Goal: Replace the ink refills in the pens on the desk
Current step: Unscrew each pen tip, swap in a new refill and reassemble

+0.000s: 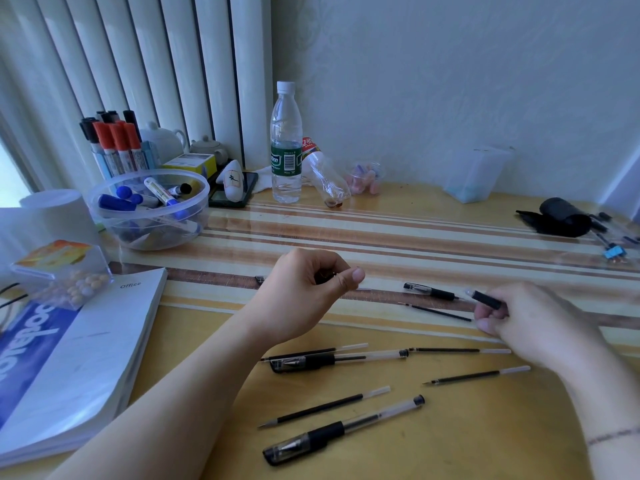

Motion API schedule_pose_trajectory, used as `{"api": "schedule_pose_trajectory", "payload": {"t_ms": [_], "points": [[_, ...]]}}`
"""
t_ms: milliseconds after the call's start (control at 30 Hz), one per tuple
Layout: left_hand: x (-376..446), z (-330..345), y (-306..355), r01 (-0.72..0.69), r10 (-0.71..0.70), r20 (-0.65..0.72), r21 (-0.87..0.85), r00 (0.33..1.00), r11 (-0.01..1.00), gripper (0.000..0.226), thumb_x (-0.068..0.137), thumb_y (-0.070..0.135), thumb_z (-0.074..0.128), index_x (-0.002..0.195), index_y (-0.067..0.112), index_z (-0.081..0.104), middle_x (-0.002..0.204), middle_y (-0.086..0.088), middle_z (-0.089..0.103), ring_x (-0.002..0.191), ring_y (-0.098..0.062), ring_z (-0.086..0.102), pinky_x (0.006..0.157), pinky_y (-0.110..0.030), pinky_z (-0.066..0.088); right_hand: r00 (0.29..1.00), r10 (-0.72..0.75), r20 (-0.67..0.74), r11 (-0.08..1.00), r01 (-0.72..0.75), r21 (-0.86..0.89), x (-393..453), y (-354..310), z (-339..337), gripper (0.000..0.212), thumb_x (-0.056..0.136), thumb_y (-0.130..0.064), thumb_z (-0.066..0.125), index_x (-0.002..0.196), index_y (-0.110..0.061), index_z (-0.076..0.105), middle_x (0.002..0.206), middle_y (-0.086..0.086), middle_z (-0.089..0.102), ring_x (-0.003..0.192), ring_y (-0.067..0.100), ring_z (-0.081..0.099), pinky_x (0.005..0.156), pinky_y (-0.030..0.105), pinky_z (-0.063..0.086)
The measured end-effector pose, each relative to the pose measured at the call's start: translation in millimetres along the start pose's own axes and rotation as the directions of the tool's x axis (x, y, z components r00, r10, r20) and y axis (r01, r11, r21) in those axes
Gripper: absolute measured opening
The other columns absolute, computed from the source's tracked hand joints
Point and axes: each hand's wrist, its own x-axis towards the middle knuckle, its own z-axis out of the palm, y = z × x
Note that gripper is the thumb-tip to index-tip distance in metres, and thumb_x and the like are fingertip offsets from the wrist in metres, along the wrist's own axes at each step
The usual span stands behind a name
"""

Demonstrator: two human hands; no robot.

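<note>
Nearest: capped clear-barrelled black-grip pen (341, 429) flat on desk beside loose black refills (323, 407); right hand (540, 323) fingers clamped on black-gripped pen section (486, 299), blurred; left hand (304, 292) pinching something small, unidentifiable, presumably dismantling.

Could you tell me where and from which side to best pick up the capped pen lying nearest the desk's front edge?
Probably grip the capped pen at its black rubber sleeve, just behind the cap, coming straight down from above. It lies flat and diagonal, cap toward the front-left, so the fingers should close across the barrel. The loose refill lies close along its far side, so pinch narrowly.
</note>
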Motion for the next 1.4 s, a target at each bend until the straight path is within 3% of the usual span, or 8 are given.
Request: {"api": "schedule_pose_trajectory", "payload": {"t_ms": [167, 333, 533, 633, 733, 867, 1267, 1400], "points": [[0.3, 2.0, -1.3, 0.023, -0.023, 0.015, 0.013, 1.000, 1.000, 0.024, 0.090, 0.039, 0.063, 0.077, 0.020, 0.070, 0.055, 0.006, 0.047, 0.050, -0.008, 0.036, 0.051, -0.022, 0.032, 0.988, -0.048, -0.150, 0.981, 0.075, 0.179, -1.6, -10.1, -5.1, 0.012, 0.094, -0.028, 0.055, 0.085, -0.034, 0.060, 0.080, -0.010, 0.061, 0.075, 0.019, 0.058, 0.064, 0.034, 0.050], [-1.2, 5.9, 1.1, 0.027, -0.023, 0.066, -0.062, 0.998, 0.998, 0.010, 0.091, 0.028, 0.065, 0.089, 0.022, 0.072, 0.063, 0.009, 0.067, 0.064, -0.009, 0.059, 0.065, -0.024, 0.047, 0.959, -0.230, -0.167, 0.631, 0.278, 0.725, -27.1, -59.9, -0.4, 0.017, 0.092, -0.010, 0.058, 0.079, -0.019, 0.063, 0.068, -0.011, 0.067, 0.066, 0.002, 0.057, 0.068, 0.023, 0.042], [-2.0, 5.8, 9.8, -0.048, 0.063, 0.042, -0.302, 0.997, 0.952, 0.013, 0.091, 0.008, 0.062, 0.099, 0.003, 0.072, 0.078, -0.006, 0.074, 0.062, 0.008, 0.060, 0.058, -0.003, 0.040, 0.920, -0.368, -0.134, 0.590, 0.342, 0.732, -32.3, -70.1, 14.8, 0.019, 0.091, -0.017, 0.061, 0.076, -0.029, 0.063, 0.070, -0.005, 0.067, 0.073, 0.025, 0.057, 0.068, 0.033, 0.044], [-2.4, 5.8, 11.3, -0.050, 0.062, 0.020, -0.374, 0.998, 0.926, 0.012, 0.092, 0.005, 0.060, 0.096, 0.001, 0.070, 0.076, -0.008, 0.071, 0.051, 0.005, 0.052, 0.053, -0.009, 0.038, 0.913, -0.375, -0.158, 0.521, 0.349, 0.779, -34.5, -71.7, 11.7, 0.005, 0.086, -0.032, 0.066, 0.083, -0.028, 0.067, 0.081, -0.008, 0.071, 0.077, 0.017, 0.064, 0.074, 0.028, 0.052], [0.2, 1.4, 8.9, -0.006, -0.010, -0.028, -0.518, 1.000, 0.855, 0.015, 0.094, 0.008, 0.056, 0.092, 0.008, 0.070, 0.079, -0.009, 0.071, 0.043, -0.003, 0.038, 0.051, -0.021, 0.032, 0.933, -0.284, -0.222, 0.487, 0.340, 0.804, -28.1, -65.2, 11.4, 0.033, 0.083, -0.055, 0.049, 0.094, -0.030, 0.067, 0.083, -0.018, 0.066, 0.075, -0.004, 0.061, 0.068, 0.016, 0.045], [2.6, -5.1, 5.7, 0.058, -0.089, -0.007, -0.708, 0.996, 0.704, 0.016, 0.094, 0.013, 0.053, 0.088, 0.013, 0.068, 0.077, -0.001, 0.069, 0.040, -0.007, 0.028, 0.052, -0.022, 0.033, 0.877, -0.312, -0.366, 0.616, 0.480, 0.625, -24.2, -60.8, 20.0, 0.029, 0.092, -0.059, 0.036, 0.093, -0.049, 0.063, 0.066, -0.007, 0.059, 0.059, 0.020, 0.054, 0.054, 0.034, 0.042], [4.0, -4.7, 3.4, 0.085, -0.115, 0.008, -0.728, 0.993, 0.680, 0.019, 0.097, 0.009, 0.050, 0.088, 0.013, 0.067, 0.075, -0.002, 0.067, 0.039, -0.007, 0.026, 0.048, -0.019, 0.034, 0.809, -0.443, -0.387, 0.456, 0.575, 0.679, -32.1, -68.6, 23.1, 0.017, 0.094, -0.032, 0.052, 0.104, -0.036, 0.065, 0.081, -0.011, 0.065, 0.068, 0.009, 0.060, 0.058, 0.013, 0.043], [4.8, -4.5, 2.4, 0.019, -0.079, -0.063, -0.653, 0.995, 0.757, 0.017, 0.095, 0.012, 0.056, 0.087, 0.015, 0.070, 0.076, -0.005, 0.068, 0.042, -0.010, 0.027, 0.051, -0.025, 0.028, 0.811, -0.433, -0.393, 0.487, 0.578, 0.655, -32.1, -67.2, 25.4, 0.022, 0.086, -0.047, 0.050, 0.103, -0.044, 0.064, 0.083, -0.013, 0.067, 0.071, 0.018, 0.063, 0.064, 0.039, 0.053]]}}
